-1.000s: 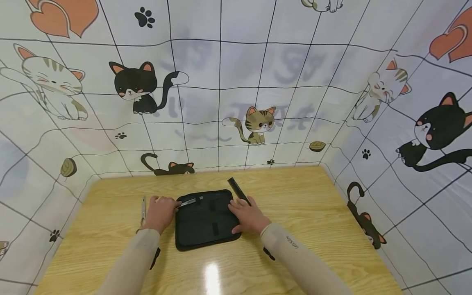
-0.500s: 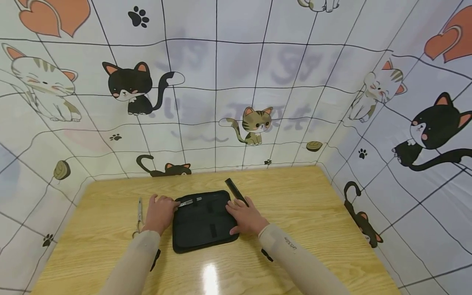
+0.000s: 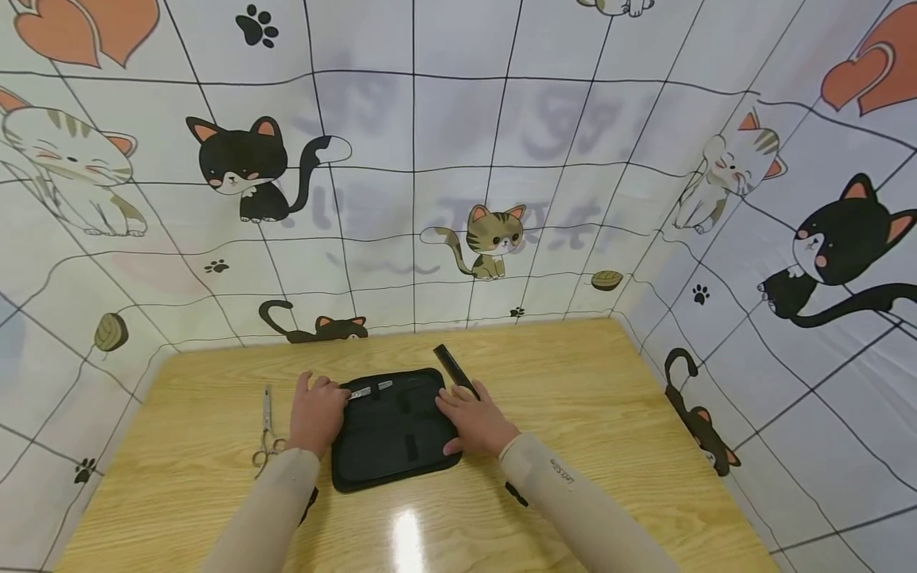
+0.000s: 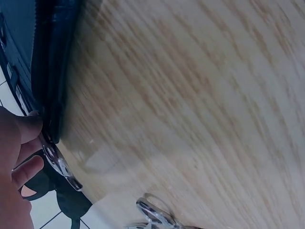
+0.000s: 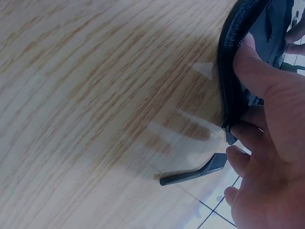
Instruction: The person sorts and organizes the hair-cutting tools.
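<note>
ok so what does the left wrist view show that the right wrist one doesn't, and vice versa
Only the left wrist view: finger-ring handles of the loose scissors and a black cat print.
Only the right wrist view: the black comb and the right hand.
Both: the black case, the left hand, the wooden table and the lined wall cloth.

Under the hands (image 3: 319,418) spreads a pale yellow-brown wood-grain desk (image 3: 587,390). Beyond and to either side of them stands white wall covering (image 3: 458,119) with black grid lines, cartoon cats (image 3: 494,232) and orange hearts (image 3: 134,25). Nearer than the hands, a white glare streak (image 3: 407,541) brightens the wood.
</note>
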A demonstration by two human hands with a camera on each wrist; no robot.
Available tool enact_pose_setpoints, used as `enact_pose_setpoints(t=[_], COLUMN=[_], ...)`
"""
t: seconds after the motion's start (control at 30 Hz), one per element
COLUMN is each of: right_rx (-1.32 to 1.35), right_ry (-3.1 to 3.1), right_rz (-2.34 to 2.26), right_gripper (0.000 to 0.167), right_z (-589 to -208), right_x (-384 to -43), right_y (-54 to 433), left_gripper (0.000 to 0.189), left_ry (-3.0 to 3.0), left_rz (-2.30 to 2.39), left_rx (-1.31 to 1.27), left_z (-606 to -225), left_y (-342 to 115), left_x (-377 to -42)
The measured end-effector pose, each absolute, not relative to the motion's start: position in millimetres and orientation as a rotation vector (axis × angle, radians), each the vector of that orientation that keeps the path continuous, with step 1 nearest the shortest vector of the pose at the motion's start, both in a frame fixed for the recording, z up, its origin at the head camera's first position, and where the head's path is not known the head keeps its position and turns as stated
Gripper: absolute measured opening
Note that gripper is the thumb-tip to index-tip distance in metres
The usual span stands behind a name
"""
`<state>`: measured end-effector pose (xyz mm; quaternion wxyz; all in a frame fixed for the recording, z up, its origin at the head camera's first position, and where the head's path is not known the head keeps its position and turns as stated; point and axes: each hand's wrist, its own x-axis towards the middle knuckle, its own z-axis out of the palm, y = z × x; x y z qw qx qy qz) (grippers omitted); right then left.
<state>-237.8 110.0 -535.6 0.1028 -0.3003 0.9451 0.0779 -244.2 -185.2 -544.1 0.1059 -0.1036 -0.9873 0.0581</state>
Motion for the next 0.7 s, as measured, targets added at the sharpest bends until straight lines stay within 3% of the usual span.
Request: enact_pose_setpoints(t=[0.7], right_rx=[-0.883], right_ry=[2.784], right_rz=[0.228], right_gripper=[0.091], right_z=[-536.5], right_x=[-238.5], right_y=[110.9], left_gripper=[0.01], left_ry=[-2.828], left_rz=[0.091], left_rx=[-0.298], left_z=[-551.8], left_y=[-168.4], left_x=[-248.0])
